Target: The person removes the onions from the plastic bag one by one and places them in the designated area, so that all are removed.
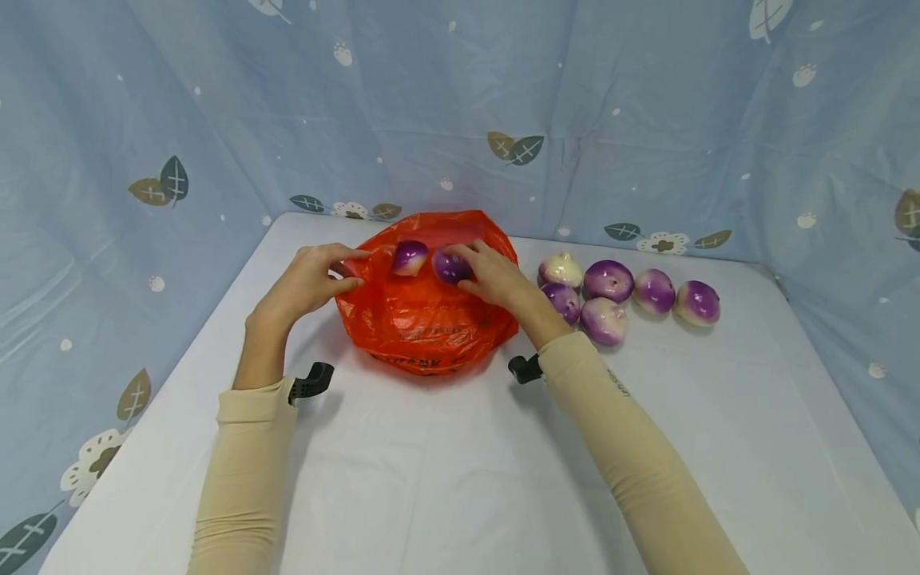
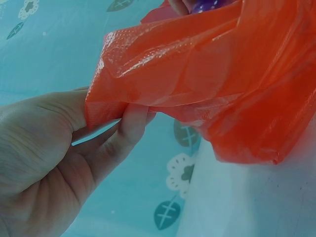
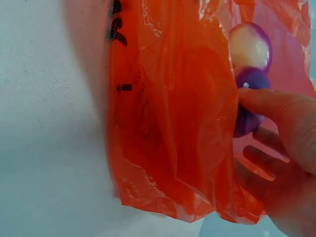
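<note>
Two purple-and-white onions sit at the mouth of the orange plastic bag [image 1: 424, 319] on the desk [image 1: 460, 479]: one onion already inside [image 1: 409, 258], the other purple onion [image 1: 450, 267] gripped by the right hand [image 1: 496, 279] at the opening. The left hand [image 1: 305, 281] pinches the bag's rim between thumb and fingers, holding it open. Judging from this, the rim should stay lifted and taut so the onion drops in without snagging the film. Six more onions [image 1: 608, 281] lie just right of the bag. Black print on the bag is too creased to read
</note>
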{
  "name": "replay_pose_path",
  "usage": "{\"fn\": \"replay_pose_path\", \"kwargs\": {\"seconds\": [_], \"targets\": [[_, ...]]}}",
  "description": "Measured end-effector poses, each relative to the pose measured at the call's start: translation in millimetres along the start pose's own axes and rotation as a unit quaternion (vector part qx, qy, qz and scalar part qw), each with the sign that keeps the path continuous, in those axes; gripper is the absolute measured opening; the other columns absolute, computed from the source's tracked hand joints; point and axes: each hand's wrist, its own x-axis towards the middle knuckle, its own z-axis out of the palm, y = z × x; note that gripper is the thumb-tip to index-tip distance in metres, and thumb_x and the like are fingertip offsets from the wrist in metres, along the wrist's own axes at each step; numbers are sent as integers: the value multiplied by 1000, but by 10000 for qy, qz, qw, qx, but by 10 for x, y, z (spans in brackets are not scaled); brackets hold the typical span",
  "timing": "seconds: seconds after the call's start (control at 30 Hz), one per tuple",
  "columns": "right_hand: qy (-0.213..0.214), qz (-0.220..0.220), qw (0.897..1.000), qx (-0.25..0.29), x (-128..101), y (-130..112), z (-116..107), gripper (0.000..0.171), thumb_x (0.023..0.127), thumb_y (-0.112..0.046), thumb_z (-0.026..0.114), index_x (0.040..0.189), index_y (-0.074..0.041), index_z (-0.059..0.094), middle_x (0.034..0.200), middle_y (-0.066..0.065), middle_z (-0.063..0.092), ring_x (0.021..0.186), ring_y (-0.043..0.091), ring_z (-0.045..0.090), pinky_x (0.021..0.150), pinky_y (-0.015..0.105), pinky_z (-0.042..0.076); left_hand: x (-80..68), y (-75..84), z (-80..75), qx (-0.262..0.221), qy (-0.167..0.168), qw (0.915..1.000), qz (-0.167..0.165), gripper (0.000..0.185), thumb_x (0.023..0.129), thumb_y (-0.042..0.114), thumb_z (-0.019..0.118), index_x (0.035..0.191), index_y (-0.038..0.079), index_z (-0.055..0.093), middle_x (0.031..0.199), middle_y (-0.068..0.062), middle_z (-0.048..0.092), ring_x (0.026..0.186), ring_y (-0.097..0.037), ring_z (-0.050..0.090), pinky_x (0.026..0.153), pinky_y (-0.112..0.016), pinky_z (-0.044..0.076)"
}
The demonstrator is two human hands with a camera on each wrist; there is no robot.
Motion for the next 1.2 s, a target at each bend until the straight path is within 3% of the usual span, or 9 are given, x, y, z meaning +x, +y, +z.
{"fn": "replay_pose_path", "kwargs": {"seconds": [0.17,0.4,0.63,1.2], "targets": [[-20,-77,9998,199,4,-20,4,63,89,-27,72,144,-27,43,145,9,43,134,30,46,115,51,39,-4,8,-3,-4,2,10000,4,43,88,7,71,130,8,64,119,-14,67,96,-29,70,80,-46,61],[-93,-375,9985,381,22,-53,15,49,90,-26,70,133,-21,47,140,5,49,134,25,47,118,44,36,-13,17,-8,0,13,10000,32,42,88,7,71,129,7,64,112,-14,69,95,-29,71,78,-44,61],[-136,-163,9996,207,29,-53,27,53,92,-28,69,140,-28,48,144,7,42,131,30,48,114,50,40,-8,19,-10,-4,13,10000,12,43,88,7,71,130,7,64,122,-16,66,97,-31,70,81,-47,60],[-322,156,9981,510,-25,-70,45,63,86,-24,75,140,-34,42,146,11,36,131,39,47,111,55,42,-13,1,-4,36,7,10000,33,42,88,7,71,130,7,64,115,-14,68,97,-29,70,79,-45,61]]}}
